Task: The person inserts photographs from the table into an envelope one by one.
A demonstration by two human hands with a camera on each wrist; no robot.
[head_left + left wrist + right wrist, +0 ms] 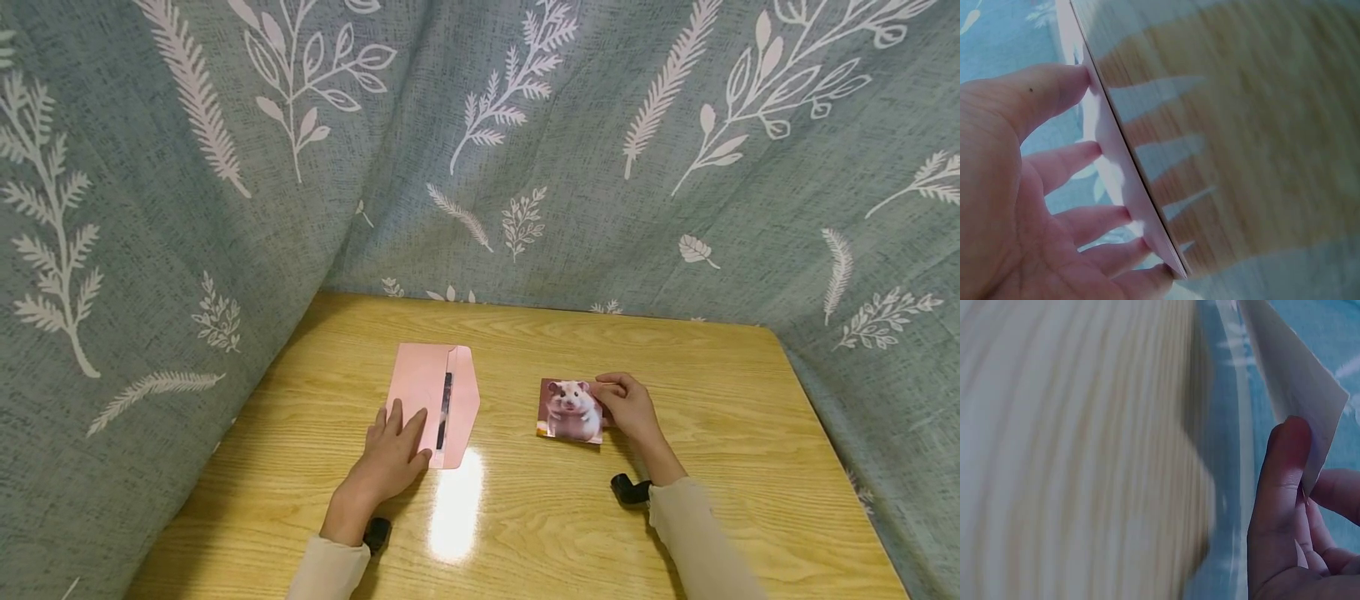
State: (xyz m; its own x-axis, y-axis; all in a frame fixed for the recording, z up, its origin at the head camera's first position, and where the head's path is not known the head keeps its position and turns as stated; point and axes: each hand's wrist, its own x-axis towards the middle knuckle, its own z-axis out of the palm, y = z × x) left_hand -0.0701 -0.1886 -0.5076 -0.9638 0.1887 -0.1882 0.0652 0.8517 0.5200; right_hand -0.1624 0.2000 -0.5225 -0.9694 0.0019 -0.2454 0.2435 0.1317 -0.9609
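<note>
A pink envelope lies on the table with its pointed flap folded out to the right. A dark strip shows at its mouth. My left hand rests spread on the envelope's near part; in the left wrist view the straight fingertips touch the pink paper. To the right, my right hand pinches the right edge of a square picture card with a hamster on it. In the right wrist view the card's pale back stands tilted between thumb and fingers, above the table.
The wooden table has a bright glare patch near its middle. A grey-green curtain with white leaf prints hangs at the back and both sides. Black wrist-camera mounts sit under both wrists.
</note>
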